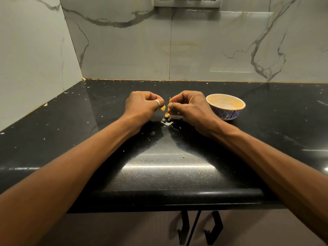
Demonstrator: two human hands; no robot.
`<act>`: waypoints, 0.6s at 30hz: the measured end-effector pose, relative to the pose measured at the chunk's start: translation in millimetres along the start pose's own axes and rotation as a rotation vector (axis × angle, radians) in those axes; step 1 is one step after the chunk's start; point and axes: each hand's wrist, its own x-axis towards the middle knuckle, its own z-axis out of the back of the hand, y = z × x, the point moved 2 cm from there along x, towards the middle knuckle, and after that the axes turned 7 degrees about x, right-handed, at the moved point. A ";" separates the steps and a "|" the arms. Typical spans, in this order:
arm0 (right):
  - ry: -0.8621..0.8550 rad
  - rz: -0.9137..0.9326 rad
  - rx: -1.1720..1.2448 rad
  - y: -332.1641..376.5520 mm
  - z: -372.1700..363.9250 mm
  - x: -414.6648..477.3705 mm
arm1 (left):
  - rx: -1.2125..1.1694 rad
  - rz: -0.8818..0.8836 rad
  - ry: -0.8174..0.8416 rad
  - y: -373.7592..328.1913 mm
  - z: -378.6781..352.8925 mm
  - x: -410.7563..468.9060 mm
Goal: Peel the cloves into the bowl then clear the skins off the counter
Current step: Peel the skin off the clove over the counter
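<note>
Both hands hover over the middle of the black counter (159, 157). My left hand (142, 107), with a ring on one finger, pinches a small yellowish garlic piece (162, 108) at its fingertips. My right hand (190, 107) curls its fingers round another clove piece with skin (169, 102), close to the left fingertips. Under the hands lie a clove (167, 114), a brownish stem bit (174, 118) and white skin flakes (166, 123). A blue-patterned bowl (226, 114) with a cream inside stands just right of my right hand; I see no cloves in it.
Tiny skin flecks are scattered across the counter up to the marble backsplash and the left wall. A switch plate (187, 1) sits high on the back wall. The rounded front edge runs near me, with black cabinet handles (213, 228) below.
</note>
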 end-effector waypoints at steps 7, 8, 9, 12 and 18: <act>0.057 -0.072 0.176 2.9 -0.7 -1.5 | -0.070 -0.007 0.054 0.7 -0.7 1.9; 0.061 -0.072 0.170 2.9 -0.7 -1.0 | -0.077 -0.006 0.059 0.7 -0.9 2.0; 0.070 -0.073 0.162 3.2 -0.7 -0.9 | -0.078 -0.009 0.064 0.8 -0.9 2.1; 0.097 -0.080 0.151 4.5 -3.2 -3.0 | -0.058 -0.025 0.072 1.0 -1.8 1.9; 0.074 -0.087 0.086 6.1 -3.3 -4.6 | 0.036 -0.093 0.071 -2.2 -2.9 -1.6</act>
